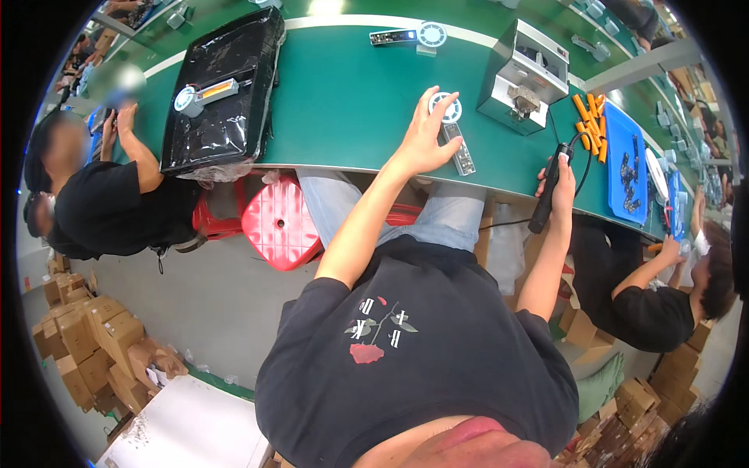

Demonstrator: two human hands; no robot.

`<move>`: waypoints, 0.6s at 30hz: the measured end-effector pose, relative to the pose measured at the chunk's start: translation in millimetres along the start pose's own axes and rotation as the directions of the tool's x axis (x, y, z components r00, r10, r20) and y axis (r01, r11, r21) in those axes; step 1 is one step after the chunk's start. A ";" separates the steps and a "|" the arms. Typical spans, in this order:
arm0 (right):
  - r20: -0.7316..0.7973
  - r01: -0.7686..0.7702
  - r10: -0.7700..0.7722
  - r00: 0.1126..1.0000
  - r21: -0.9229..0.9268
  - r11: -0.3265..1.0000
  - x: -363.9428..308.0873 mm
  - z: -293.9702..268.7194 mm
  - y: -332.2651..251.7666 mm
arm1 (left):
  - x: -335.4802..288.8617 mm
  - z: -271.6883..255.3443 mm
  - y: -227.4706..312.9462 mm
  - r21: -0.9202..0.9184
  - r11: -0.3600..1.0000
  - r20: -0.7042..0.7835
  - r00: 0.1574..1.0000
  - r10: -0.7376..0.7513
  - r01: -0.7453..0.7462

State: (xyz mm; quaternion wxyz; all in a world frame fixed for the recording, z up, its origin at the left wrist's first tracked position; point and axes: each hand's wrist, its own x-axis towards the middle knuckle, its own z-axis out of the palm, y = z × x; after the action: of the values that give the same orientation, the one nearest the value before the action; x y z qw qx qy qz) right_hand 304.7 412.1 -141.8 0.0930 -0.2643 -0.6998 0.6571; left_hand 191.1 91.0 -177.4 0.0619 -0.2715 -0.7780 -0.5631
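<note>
On the green table in front of me lies a small handheld fan with a round white head and an opened body that shows its inner parts. My left hand steadies it, fingers over the round head and thumb across the body. My right hand is wrapped round a black electric screwdriver with a cable, at the table's front edge. Just beyond stands a grey metal screw feeder box. Another opened fan lies farther back.
At left, a tray wrapped in black plastic carries one fan with an orange part. Several orange pieces and a blue tray of small dark parts lie right. People work on both sides. A red stool stands left.
</note>
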 end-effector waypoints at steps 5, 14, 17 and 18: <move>-0.022 0.016 -0.015 1.000 0.024 1.000 -1.5 5.4 -1.6 | 0.7 1.7 0.9 0.015 1.000 -0.066 0.998 -0.009 0.010; -0.047 -0.013 0.016 0.999 0.065 0.998 -1.5 3.5 1.2 | -14.4 4.0 25.7 0.089 0.991 -0.093 0.992 -0.091 0.099; -0.070 -0.022 0.032 0.997 0.143 0.989 -4.6 5.3 0.7 | -14.0 4.9 18.4 0.064 0.994 -0.109 0.990 -0.085 0.092; -0.088 -0.011 0.026 0.996 0.174 0.985 -7.6 9.9 -6.6 | -13.9 4.6 18.2 0.047 0.994 -0.118 0.988 -0.096 0.102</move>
State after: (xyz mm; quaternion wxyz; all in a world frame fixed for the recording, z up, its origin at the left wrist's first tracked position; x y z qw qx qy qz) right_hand 304.7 399.7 -135.0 0.1410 -0.2912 -0.6327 0.7036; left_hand 212.8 94.2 -169.3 0.0861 -0.1976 -0.8003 -0.5595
